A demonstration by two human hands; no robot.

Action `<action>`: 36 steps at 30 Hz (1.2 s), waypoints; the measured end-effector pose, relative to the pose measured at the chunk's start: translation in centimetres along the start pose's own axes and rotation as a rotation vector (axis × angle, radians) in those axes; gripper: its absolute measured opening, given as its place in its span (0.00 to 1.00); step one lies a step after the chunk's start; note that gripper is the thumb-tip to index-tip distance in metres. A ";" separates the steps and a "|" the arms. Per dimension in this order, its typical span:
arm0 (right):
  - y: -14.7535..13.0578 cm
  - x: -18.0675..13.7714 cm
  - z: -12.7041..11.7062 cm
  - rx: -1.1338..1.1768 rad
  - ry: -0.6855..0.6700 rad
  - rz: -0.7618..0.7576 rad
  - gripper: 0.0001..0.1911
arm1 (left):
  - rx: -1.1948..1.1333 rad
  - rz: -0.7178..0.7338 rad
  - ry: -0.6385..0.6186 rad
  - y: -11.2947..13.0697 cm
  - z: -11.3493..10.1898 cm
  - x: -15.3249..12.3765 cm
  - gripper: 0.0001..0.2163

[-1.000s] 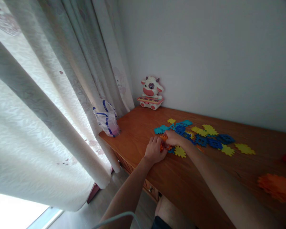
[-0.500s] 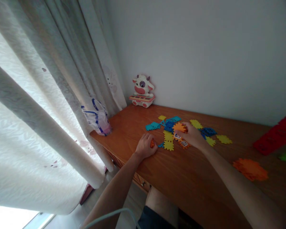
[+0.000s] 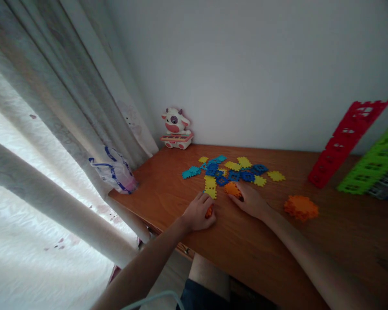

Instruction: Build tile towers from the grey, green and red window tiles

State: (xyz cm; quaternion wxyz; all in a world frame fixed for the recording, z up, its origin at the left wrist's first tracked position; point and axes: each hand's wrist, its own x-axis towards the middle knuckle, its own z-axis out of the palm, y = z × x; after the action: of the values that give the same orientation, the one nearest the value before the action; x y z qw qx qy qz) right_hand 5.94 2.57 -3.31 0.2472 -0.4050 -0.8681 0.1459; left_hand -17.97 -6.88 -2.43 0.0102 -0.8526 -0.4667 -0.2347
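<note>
My left hand (image 3: 199,212) is closed around orange interlocking tiles (image 3: 209,211), low over the table near its front edge. Orange tiles (image 3: 233,190) are also gripped between the thumb and fingers of my right hand (image 3: 250,200), just in front of the loose pile. That pile mixes yellow tiles (image 3: 210,186), dark blue tiles (image 3: 234,175) and light blue tiles (image 3: 191,172), all with toothed edges and lying flat or overlapping. To the right of my right forearm sits a stack of orange tiles (image 3: 301,207). My fingers hide how many tiles each hand holds.
A red tile tower (image 3: 342,144) and a green tile structure (image 3: 371,163) stand at the right. At the back left is a cow toy keyboard (image 3: 176,131). A plastic bag (image 3: 116,172) lies at the table's left edge beside the curtain (image 3: 67,142).
My right hand has drawn back toward me from the pile with orange tiles in it. My left hand still holds its tiles. The view has turned right, showing more of the red and green structures.
</note>
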 end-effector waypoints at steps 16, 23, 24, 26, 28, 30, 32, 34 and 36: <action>-0.1 -10.7 -4.7 -0.148 -0.026 -0.155 0.19 | -0.156 -0.024 -0.027 6.0 6.6 7.9 0.13; 1.9 -10.7 -6.6 -0.126 -0.076 -0.029 0.23 | -0.204 -0.037 0.012 6.2 9.5 12.0 0.03; 2.1 -10.8 -6.7 -0.129 -0.072 -0.024 0.22 | -0.189 -0.041 0.019 6.1 9.8 12.5 0.03; 2.0 -10.9 -6.6 -0.146 -0.054 -0.031 0.20 | -0.170 -0.031 0.018 5.9 10.2 13.2 0.03; 1.8 -11.0 -6.4 -0.172 -0.024 -0.040 0.18 | -0.172 -0.008 0.019 5.7 10.6 13.9 0.03; 1.5 -11.0 -6.1 -0.195 0.014 -0.044 0.15 | -0.180 0.011 0.032 5.5 10.8 14.7 0.03; 1.4 -11.0 -6.0 -0.207 0.060 -0.050 0.13 | -0.183 0.024 0.043 5.4 11.1 15.4 0.03; 1.5 -11.0 -5.9 -0.210 0.103 -0.045 0.14 | -0.186 0.039 0.053 5.2 11.4 16.1 0.03; 1.6 -11.0 -5.9 -0.195 0.128 -0.028 0.17 | -0.200 0.055 0.068 5.1 11.6 16.4 0.04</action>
State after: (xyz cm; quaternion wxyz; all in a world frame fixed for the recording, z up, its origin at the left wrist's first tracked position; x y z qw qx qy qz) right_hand 16.24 -4.68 -2.48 0.2635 -0.4233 -0.8663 0.0313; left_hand -1.95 5.94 -5.02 -0.0526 -0.8535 -0.4167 -0.3084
